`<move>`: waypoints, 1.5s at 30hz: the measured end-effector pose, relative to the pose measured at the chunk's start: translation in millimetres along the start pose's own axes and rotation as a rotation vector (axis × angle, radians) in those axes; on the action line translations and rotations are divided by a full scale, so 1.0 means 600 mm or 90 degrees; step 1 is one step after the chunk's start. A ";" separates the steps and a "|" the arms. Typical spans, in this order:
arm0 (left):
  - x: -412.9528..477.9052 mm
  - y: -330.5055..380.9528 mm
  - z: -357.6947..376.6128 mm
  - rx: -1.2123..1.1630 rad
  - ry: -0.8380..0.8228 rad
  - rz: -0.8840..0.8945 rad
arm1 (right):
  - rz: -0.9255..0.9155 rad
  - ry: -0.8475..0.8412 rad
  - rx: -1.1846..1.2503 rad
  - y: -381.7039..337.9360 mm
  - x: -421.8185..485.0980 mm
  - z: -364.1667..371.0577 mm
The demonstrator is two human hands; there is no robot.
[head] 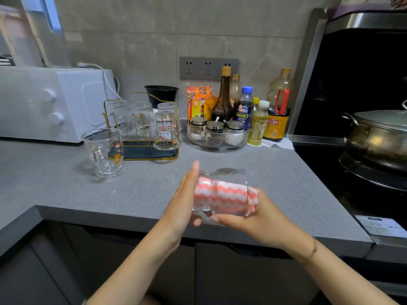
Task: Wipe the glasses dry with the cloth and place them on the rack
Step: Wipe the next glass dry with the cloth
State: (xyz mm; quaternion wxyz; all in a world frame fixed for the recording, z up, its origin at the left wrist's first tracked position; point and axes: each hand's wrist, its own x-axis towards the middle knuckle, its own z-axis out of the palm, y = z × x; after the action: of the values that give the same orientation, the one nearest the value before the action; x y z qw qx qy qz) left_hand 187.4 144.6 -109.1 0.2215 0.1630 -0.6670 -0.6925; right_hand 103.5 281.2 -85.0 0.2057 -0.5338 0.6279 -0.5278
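A clear glass (222,175) lies on its side in the air above the counter's front edge, with a pink-and-white zigzag cloth (222,195) stuffed inside it. My left hand (185,201) presses flat against the glass's base with straight fingers. My right hand (257,219) is at the glass's mouth, holding the cloth where it comes out. A gold wire rack (141,148) on a dark tray stands at the back left, with several glasses upside down on it, one printed with a cartoon cat (166,130). A glass mug (105,153) with a penguin print stands upright on the counter before the rack.
A white toaster oven (50,102) is at the far left. A clear bowl of spice jars (217,135) and several bottles (255,115) stand at the back. A black stove with a lidded pot (378,135) is on the right. The grey counter (66,190) spreads around.
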 end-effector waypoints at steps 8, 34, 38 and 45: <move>-0.002 -0.016 0.000 0.115 0.085 0.293 | 0.058 -0.013 0.196 -0.016 0.008 0.002; -0.001 0.006 -0.010 0.111 0.018 0.216 | -0.013 0.068 0.121 -0.009 0.011 0.005; -0.004 -0.002 -0.015 0.221 -0.013 0.362 | 0.054 0.024 0.261 -0.013 0.013 -0.003; 0.004 -0.011 -0.022 0.328 -0.027 0.470 | 0.150 0.010 0.398 -0.010 0.010 -0.017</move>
State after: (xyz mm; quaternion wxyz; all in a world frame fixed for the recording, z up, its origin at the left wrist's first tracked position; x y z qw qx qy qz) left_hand 191.8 132.5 -116.5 0.3921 -0.0502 -0.8354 -0.3818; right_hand 95.5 281.0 -74.2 0.4143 -0.3645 0.4944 -0.6717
